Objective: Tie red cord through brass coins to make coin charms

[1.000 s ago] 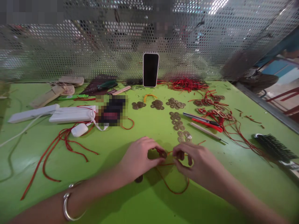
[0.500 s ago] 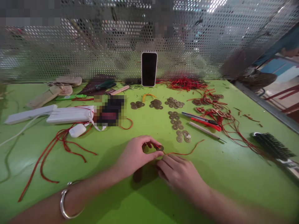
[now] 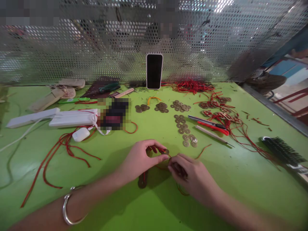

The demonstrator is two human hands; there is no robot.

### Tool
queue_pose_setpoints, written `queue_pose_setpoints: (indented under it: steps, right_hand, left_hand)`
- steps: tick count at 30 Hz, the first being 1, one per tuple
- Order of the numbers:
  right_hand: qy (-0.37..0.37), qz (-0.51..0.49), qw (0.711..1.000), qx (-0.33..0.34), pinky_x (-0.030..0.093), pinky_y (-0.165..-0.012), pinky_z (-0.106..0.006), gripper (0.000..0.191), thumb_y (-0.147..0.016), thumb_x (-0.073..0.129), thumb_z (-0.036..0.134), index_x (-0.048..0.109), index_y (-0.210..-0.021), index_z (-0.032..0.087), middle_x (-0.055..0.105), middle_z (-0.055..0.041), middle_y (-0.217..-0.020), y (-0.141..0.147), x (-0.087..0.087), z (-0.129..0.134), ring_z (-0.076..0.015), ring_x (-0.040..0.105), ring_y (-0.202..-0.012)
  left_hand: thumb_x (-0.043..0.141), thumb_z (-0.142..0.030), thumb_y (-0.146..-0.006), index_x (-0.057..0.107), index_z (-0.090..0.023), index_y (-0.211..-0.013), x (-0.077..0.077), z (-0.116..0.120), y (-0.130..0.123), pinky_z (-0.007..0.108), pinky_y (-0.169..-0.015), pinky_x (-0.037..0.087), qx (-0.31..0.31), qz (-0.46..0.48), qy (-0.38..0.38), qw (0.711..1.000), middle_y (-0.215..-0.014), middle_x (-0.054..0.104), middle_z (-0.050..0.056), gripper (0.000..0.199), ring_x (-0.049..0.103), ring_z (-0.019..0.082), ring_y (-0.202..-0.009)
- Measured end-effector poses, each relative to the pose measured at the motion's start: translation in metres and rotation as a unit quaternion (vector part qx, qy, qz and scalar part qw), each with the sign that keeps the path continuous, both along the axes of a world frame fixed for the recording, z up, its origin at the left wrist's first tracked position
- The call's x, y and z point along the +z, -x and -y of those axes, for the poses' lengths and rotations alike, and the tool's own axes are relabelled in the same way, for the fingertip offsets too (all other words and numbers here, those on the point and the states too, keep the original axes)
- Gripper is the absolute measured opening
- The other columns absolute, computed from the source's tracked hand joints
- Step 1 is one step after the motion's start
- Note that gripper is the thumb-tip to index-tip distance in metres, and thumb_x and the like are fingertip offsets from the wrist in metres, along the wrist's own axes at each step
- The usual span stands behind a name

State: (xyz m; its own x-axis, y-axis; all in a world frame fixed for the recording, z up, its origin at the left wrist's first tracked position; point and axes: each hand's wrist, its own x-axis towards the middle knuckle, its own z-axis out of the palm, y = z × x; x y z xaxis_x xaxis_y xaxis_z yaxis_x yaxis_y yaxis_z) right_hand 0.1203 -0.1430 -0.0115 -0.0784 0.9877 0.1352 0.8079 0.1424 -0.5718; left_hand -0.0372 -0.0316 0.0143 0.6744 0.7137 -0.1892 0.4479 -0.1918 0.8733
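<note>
Between thumb and fingers, my left hand [image 3: 141, 160] pinches a round coin [image 3: 165, 151] with a square hole, and red cord runs over it. More coins [image 3: 142, 182] strung on red cord hang below my left palm, partly hidden by it. My right hand [image 3: 189, 173] is closed just to the right of the coin, with fingertips pinched on the red cord [image 3: 169, 156]. A loose end of cord trails out behind my right hand, and another loop dips beneath it. A silver bangle [image 3: 66, 210] circles my left wrist.
Groups of loose coins [image 3: 181, 123] lie ahead, beside a utility knife [image 3: 209, 124] and a wooden-handled awl [image 3: 213, 135]. Knotted coin strings [image 3: 223, 115] and a brush [image 3: 284, 152] are on the right. A phone [image 3: 154, 71] stands upright behind. Left lie a white power bank [image 3: 72, 118] and red cords [image 3: 48, 160].
My right hand has shifted slightly right and up, drawing the cord away from the coin. A cord loop now shows under it. My left hand keeps its grip.
</note>
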Motion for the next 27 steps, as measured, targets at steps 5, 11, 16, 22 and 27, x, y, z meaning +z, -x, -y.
queue_pose_setpoints:
  steps: [5,11,16,22,27]
  right_hand:
    - [0.039,-0.056,0.995,-0.078,0.040,-0.047,-0.023,0.007,-0.084,0.050,0.015,0.056,-0.085,0.019,0.058,0.0014,-0.066,-0.010,0.003,-0.004,-0.0111,0.050,-0.050]
    - [0.040,-0.084,0.992,-0.091,0.040,-0.049,-0.023,0.011,-0.080,0.052,0.011,0.057,-0.086,0.019,0.058,0.0013,-0.065,-0.007,0.005,-0.010,-0.0121,0.051,-0.052]
    - [-0.009,-0.135,0.988,-0.079,0.046,-0.055,-0.023,0.011,-0.083,0.050,0.011,0.057,-0.085,0.018,0.059,-0.0027,-0.077,-0.003,0.007,-0.009,-0.0130,0.055,-0.062]
    - [-0.039,-0.143,0.987,-0.065,0.050,-0.057,-0.025,0.011,-0.082,0.050,0.010,0.055,-0.085,0.019,0.061,-0.0047,-0.082,-0.001,0.004,-0.012,-0.0141,0.058,-0.065]
    - [-0.025,-0.191,0.979,-0.064,0.053,-0.061,-0.024,0.019,-0.082,0.052,0.010,0.050,-0.098,0.019,0.066,-0.0029,-0.081,-0.002,0.000,-0.011,-0.0147,0.064,-0.070]
  left_hand:
    - [0.065,-0.041,-0.074,0.067,-0.023,-0.089,0.001,-0.001,0.001,0.028,-0.075,0.046,0.011,0.022,0.027,0.999,-0.090,0.069,0.001,0.023,0.061,0.018,-0.086]
    - [0.066,-0.039,-0.074,0.066,-0.023,-0.089,0.000,0.002,0.000,0.027,-0.077,0.045,-0.002,0.015,0.022,1.000,-0.091,0.067,0.000,0.022,0.060,0.018,-0.089]
    - [0.067,-0.038,-0.073,0.066,-0.022,-0.089,0.000,0.004,-0.001,0.027,-0.079,0.046,-0.004,0.012,0.032,0.999,-0.091,0.068,0.001,0.023,0.061,0.018,-0.089]
    - [0.069,-0.040,-0.071,0.066,-0.023,-0.089,-0.001,0.005,-0.001,0.028,-0.081,0.047,-0.002,0.017,0.056,0.998,-0.092,0.069,0.000,0.025,0.062,0.019,-0.090]
    - [0.071,-0.040,-0.069,0.067,-0.023,-0.088,-0.003,0.005,-0.001,0.027,-0.080,0.047,0.004,0.016,0.068,0.998,-0.091,0.069,-0.001,0.025,0.062,0.019,-0.089]
